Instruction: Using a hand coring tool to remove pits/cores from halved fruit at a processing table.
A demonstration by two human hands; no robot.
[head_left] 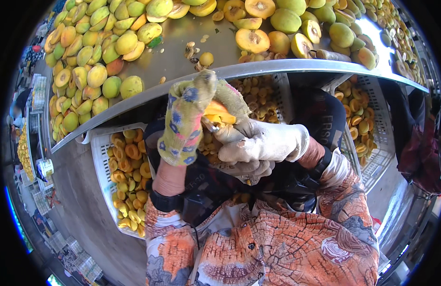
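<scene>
My left hand (pixel 184 119), in a yellow-green glove with blue and pink patches, is closed round a cut yellow peach (pixel 219 114). Its orange flesh shows between the two hands. My right hand (pixel 265 143), in a white glove, is closed with its thumb against the fruit. A small metal tool (pixel 210 126) shows by that thumb, its handle hidden in the glove. Both hands are above my lap, just this side of the metal table's edge (pixel 201 75).
Whole and halved peaches (pixel 96 76) heap on the metal table, with loose pits and a wooden handle (pixel 332 56). White crates of pitted halves stand at the left (pixel 103 167), under the table (pixel 283 90) and at the right (pixel 378 157). Another person (pixel 423 148) is at the far right.
</scene>
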